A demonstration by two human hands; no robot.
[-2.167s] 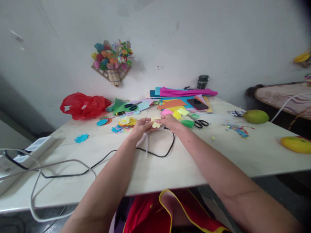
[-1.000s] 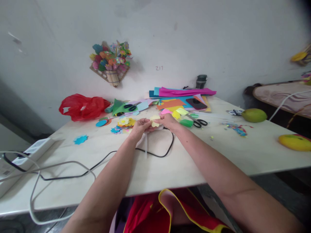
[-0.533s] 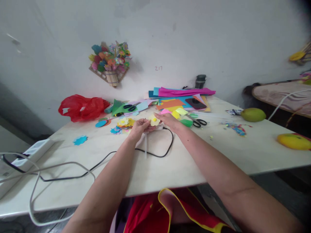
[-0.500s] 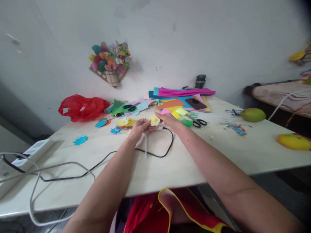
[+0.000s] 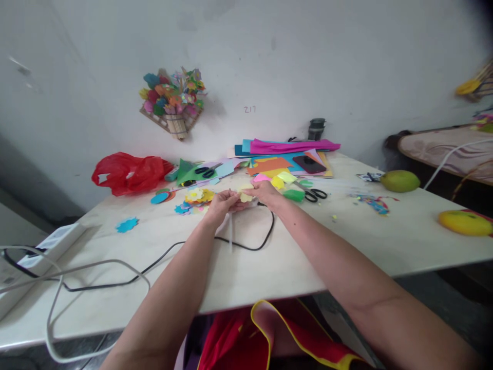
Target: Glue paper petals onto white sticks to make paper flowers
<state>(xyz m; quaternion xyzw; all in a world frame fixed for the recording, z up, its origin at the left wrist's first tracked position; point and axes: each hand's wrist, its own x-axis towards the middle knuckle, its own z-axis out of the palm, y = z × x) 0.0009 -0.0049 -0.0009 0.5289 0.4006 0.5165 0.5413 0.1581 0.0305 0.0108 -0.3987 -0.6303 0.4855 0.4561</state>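
My left hand (image 5: 224, 204) pinches the left edge of a small pale yellow craft flower (image 5: 246, 195). Closed over the same flower from the right, my right hand (image 5: 265, 192) has its fingertips on the middle and hides the centre. Below my hands, a translucent stick (image 5: 231, 234) points toward me, and a black cord (image 5: 246, 248) runs in under my right hand. Whatever the stick and cord join is mostly covered by my fingers. Left of my left hand lies a pile of yellow, blue and pink flower cut-outs (image 5: 196, 198).
Scissors (image 5: 314, 194) lie right of my hands, another pair (image 5: 208, 170) behind. Coloured sheets (image 5: 269, 167) and a phone (image 5: 309, 164) sit at the back. A red plastic bag (image 5: 131, 172), power strip (image 5: 57, 239), blue cut-out (image 5: 127, 224) and two mangoes (image 5: 400, 181) are around the table.
My right fingers have moved left onto the flower's centre, covering the yellow middle that showed before. My left hand keeps its hold in nearly the same place.
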